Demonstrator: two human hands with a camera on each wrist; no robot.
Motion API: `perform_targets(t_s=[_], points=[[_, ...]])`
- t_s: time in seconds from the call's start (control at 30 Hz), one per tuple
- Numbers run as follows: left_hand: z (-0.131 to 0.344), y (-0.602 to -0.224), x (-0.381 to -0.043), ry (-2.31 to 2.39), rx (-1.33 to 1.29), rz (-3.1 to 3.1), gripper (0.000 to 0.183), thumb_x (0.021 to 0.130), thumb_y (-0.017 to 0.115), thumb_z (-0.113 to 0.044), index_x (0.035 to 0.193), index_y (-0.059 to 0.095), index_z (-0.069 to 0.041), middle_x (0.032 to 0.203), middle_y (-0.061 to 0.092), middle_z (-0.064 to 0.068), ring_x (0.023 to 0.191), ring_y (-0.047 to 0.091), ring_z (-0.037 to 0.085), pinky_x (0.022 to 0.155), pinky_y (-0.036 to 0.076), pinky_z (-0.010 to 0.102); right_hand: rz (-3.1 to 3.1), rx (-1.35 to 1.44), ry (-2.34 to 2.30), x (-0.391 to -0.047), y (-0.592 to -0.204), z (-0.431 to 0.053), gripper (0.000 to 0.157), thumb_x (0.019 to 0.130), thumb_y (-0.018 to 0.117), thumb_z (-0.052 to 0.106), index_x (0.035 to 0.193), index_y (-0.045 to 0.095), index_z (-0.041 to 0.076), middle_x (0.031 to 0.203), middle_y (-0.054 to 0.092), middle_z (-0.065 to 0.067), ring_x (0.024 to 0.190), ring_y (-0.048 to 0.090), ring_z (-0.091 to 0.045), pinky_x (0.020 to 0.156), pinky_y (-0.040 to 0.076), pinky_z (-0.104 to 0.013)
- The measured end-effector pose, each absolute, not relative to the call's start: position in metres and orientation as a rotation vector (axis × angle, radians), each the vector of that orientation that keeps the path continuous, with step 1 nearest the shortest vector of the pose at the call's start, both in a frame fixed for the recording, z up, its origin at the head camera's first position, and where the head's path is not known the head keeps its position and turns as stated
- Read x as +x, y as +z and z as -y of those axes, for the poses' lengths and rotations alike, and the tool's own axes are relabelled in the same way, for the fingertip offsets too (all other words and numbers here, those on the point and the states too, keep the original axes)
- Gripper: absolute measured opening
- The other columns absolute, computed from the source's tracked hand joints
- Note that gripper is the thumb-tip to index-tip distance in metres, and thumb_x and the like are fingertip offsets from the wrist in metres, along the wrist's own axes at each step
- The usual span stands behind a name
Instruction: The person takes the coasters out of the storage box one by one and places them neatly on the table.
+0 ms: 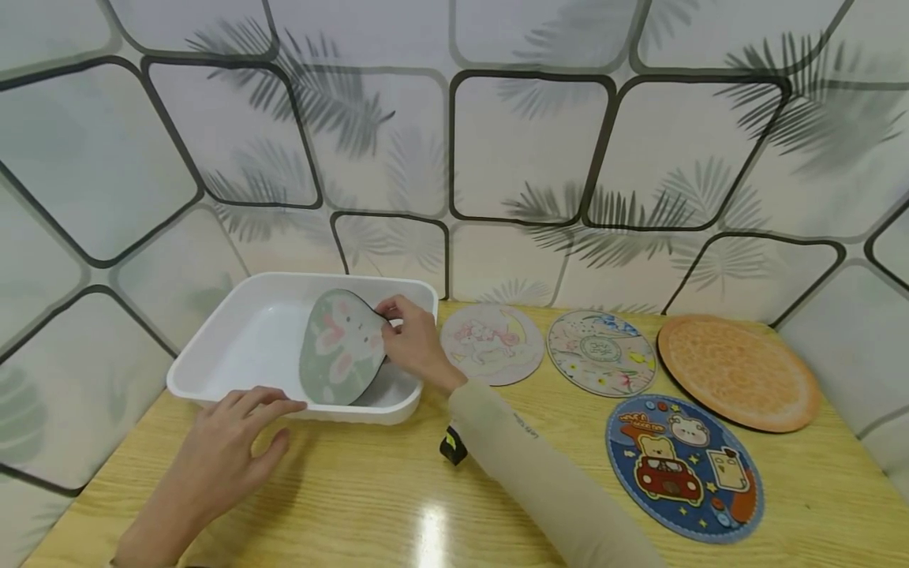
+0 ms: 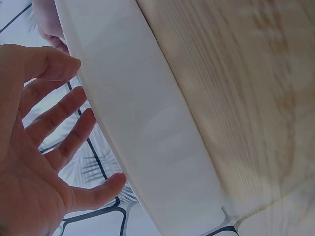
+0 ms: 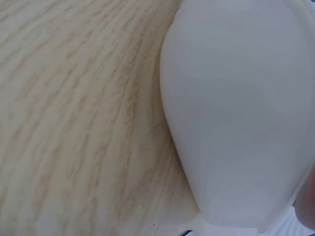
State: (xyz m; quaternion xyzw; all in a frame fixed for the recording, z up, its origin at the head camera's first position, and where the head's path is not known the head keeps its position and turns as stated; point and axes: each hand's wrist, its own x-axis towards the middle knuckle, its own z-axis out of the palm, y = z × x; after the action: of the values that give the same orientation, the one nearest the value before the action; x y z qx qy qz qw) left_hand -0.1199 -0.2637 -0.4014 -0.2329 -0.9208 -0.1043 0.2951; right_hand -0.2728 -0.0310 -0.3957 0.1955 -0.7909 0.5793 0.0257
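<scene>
My right hand (image 1: 419,341) pinches the edge of a round green mat (image 1: 339,347) with a bunny pattern. The mat is tilted and bent, inside the white plastic basin (image 1: 245,343) near its right end. Fingers spread, my left hand (image 1: 223,442) is at the basin's front rim, fingertips at or close to the edge. In the left wrist view the left hand (image 2: 39,167) lies alongside the basin's outer wall (image 2: 142,113). Only a sliver of the right hand (image 3: 306,201) appears in the right wrist view, beside the basin (image 3: 236,98).
Right of the basin lie several round mats on the wooden table (image 1: 355,489): a pale pink one (image 1: 492,345), a floral one (image 1: 604,353), an orange-brown one (image 1: 738,371) and a blue cartoon one (image 1: 685,469). A patterned wall (image 1: 525,150) stands behind.
</scene>
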Motion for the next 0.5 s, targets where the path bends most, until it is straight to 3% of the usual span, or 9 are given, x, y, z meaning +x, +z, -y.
perform_targets(t_s=[0.23,0.33,0.5], points=[[0.2656,-0.4015,-0.1217,-0.263,-0.653,2.422,0.037,0.07,0.078,-0.011,0.106,0.076,-0.021,0.101,0.071,0.001,0.089,0.067,0.028,0.068,0.051,0.053,2.324,0.533,2.016,-0.2766,-0.398,0.0301,0.024,0.096,0.055,-0.004,0.116,0.066,0.004,0.115,0.07,-0.02,0.073,0.07,-0.017,0.054,0.061,-0.035],[0.267,-0.4013,-0.1213,-0.254,-0.675,2.418,0.039,0.07,0.077,-0.012,0.108,0.076,-0.021,0.102,0.071,0.001,0.089,0.067,0.028,0.069,0.05,0.052,2.265,0.498,2.127,-0.2765,-0.3969,0.029,0.026,0.096,0.056,-0.005,0.118,0.066,0.002,0.117,0.068,-0.022,0.081,0.072,-0.025,0.059,0.062,-0.043],[0.2688,-0.4009,-0.1214,-0.25,-0.706,2.402,0.041,0.07,0.074,-0.012,0.11,0.076,-0.021,0.102,0.07,0.001,0.088,0.066,0.028,0.07,0.049,0.052,2.195,0.468,2.207,-0.2764,-0.3949,0.0273,0.027,0.096,0.057,-0.006,0.12,0.067,0.0,0.118,0.068,-0.022,0.086,0.074,-0.028,0.06,0.063,-0.042]])
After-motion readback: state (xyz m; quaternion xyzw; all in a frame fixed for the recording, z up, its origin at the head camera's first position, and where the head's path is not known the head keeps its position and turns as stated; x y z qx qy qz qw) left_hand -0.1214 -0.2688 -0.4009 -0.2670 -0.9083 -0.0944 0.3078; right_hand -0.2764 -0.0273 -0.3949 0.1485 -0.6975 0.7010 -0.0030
